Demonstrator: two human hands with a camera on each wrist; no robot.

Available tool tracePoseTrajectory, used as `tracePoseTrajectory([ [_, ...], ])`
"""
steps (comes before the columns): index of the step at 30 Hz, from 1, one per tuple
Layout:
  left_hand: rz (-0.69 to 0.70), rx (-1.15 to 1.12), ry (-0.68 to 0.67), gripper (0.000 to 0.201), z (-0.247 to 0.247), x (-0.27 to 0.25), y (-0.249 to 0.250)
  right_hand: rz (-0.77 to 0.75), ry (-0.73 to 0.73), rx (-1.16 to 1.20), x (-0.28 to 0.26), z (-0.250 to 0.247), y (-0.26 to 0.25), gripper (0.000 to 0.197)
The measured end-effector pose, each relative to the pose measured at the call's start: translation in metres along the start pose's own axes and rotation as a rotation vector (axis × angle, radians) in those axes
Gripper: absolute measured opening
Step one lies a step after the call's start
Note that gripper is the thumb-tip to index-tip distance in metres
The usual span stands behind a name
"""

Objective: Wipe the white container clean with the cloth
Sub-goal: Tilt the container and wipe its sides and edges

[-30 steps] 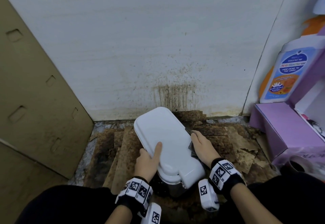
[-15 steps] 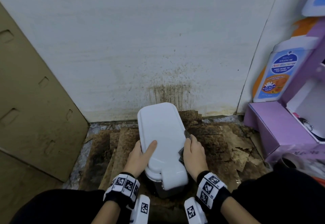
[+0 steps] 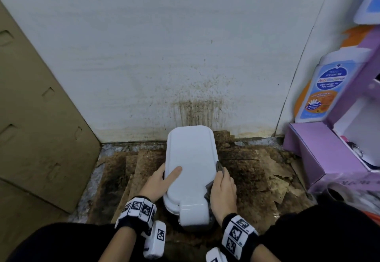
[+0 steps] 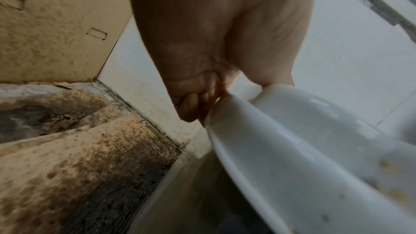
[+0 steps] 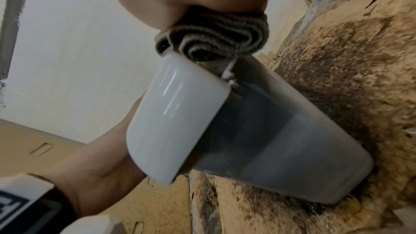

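The white container (image 3: 191, 171) stands on the stained cardboard floor (image 3: 257, 181) just before the spattered wall (image 3: 185, 56), its lid closed and its long axis now pointing almost straight away from the person. A second ago it lay skewed, with the far end swung to the left; it has since been squared up, and both hands have drawn in closer to its near half.

The left hand (image 3: 160, 181) holds the container's left edge: the thumb lies flat on the lid while the fingers (image 4: 191, 106) curl under the rim. The right hand (image 3: 223, 189) holds a bunched grey cloth (image 5: 216, 36) and presses it against the container's right rim, near the front latch (image 5: 175, 118). Earlier the cloth sat further along that side; it has slid back toward the person, which suggests a wiping stroke along the right edge is under way.

The lid top looks clean from the head view, but the left wrist view shows brownish specks on the white surface near the rim, so the wiping is probably not finished. The translucent grey body below the lid appears untouched for now.
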State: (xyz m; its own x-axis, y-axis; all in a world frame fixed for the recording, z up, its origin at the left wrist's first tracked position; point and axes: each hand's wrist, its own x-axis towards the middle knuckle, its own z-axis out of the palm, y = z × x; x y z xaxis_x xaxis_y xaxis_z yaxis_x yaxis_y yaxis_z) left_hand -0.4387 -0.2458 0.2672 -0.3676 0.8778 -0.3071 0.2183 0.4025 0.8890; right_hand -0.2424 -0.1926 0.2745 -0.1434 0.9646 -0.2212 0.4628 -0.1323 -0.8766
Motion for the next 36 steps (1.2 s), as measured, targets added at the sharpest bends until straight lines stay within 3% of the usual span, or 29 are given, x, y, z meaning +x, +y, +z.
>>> tracePoseTrajectory([
  [17,-0.035,-0.032,0.034,0.065,0.002,-0.005,-0.002,0.005,0.055,0.031,0.002,0.007,0.003,0.049],
  [19,-0.051,0.012,0.045,0.076,0.003,-0.007,0.000,0.018,0.055,0.059,0.003,0.006,0.001,0.048],
  [22,-0.124,0.206,0.073,0.112,0.007,-0.006,0.009,0.024,0.038,0.123,0.007,0.002,-0.001,0.047],
  [25,-0.103,0.426,0.193,0.100,0.015,-0.013,0.023,0.025,0.008,0.167,0.009,-0.001,-0.002,0.047],
  [28,0.062,0.555,0.308,0.085,0.022,-0.019,0.034,0.005,-0.003,0.183,0.008,0.002,-0.001,0.046],
  [36,0.330,0.536,0.265,0.056,0.039,-0.018,0.032,-0.059,-0.041,0.260,0.002,0.012,0.008,0.042],
])
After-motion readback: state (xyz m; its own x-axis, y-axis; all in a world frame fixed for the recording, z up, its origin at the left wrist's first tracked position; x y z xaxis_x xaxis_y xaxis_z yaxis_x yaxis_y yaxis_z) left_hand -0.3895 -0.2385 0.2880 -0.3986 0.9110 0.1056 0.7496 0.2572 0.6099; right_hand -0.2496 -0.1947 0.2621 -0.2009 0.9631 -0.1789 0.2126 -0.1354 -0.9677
